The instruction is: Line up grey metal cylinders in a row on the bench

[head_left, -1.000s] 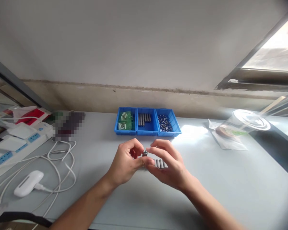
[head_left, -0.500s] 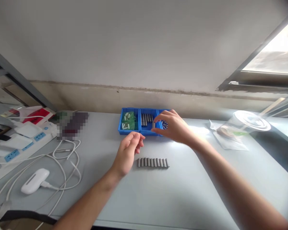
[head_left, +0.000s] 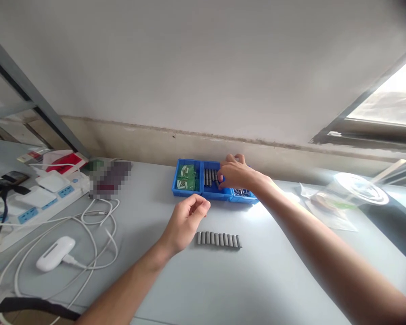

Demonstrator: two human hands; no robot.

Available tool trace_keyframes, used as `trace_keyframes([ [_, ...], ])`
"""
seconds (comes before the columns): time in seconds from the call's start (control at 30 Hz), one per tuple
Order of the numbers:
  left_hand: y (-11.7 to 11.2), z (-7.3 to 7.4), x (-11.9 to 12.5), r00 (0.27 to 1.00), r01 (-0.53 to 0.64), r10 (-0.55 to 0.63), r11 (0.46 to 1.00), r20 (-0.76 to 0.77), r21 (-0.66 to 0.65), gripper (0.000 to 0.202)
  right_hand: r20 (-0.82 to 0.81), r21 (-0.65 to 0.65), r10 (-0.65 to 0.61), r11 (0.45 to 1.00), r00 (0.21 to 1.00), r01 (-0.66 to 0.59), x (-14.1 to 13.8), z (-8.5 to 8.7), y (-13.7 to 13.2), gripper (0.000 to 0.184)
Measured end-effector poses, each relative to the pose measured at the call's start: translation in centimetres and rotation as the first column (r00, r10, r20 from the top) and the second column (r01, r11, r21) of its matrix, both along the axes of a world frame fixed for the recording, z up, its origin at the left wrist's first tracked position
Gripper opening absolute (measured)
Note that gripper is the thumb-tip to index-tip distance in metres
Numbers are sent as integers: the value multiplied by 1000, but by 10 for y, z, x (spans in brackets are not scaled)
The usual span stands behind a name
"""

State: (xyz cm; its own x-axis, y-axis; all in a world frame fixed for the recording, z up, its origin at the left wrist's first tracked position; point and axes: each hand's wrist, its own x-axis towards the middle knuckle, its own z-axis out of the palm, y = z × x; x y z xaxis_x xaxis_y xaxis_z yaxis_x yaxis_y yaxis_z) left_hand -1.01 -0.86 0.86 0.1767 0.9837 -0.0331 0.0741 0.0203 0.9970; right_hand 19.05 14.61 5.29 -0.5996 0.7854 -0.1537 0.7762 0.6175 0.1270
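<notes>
My right hand [head_left: 237, 174] reaches into the middle blue bin [head_left: 216, 197], its thumb and finger closed about the end of a row of grey metal cylinders [head_left: 210, 176]. Its fingertips are at a cylinder there, partly covered by the hand. Just in front of the bins my left hand [head_left: 189, 219] hovers with its fingers curled and thumb against the forefinger; nothing shows in it. On the table below, several more grey cylinders [head_left: 219, 239] lie side by side in a neat row.
The left blue bin [head_left: 186, 178] holds green and silvery small parts; the right bin [head_left: 244, 193] holds small metal pieces. A power strip [head_left: 50, 203], white cables and a white case [head_left: 56, 253] lie left. A clear plastic cup [head_left: 355, 192] lies right.
My right hand has gone from holding a cylinder above the middle bin down to the row inside it. My left hand's fingers have curled closer together. The view has shifted slightly.
</notes>
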Motion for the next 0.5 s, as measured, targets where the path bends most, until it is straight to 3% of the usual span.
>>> trace_keyframes([
  [0.2, -3, 1, 2, 998, 46, -47, 999, -35, -9, 35, 30, 7, 31, 999, 999, -32, -2, -9, -1, 5],
  [0.5, -4, 0, 4, 996, 75, -76, 997, -43, -19, 30, 11, 14, 50, 999, 999, -50, -14, -7, -10, 12],
])
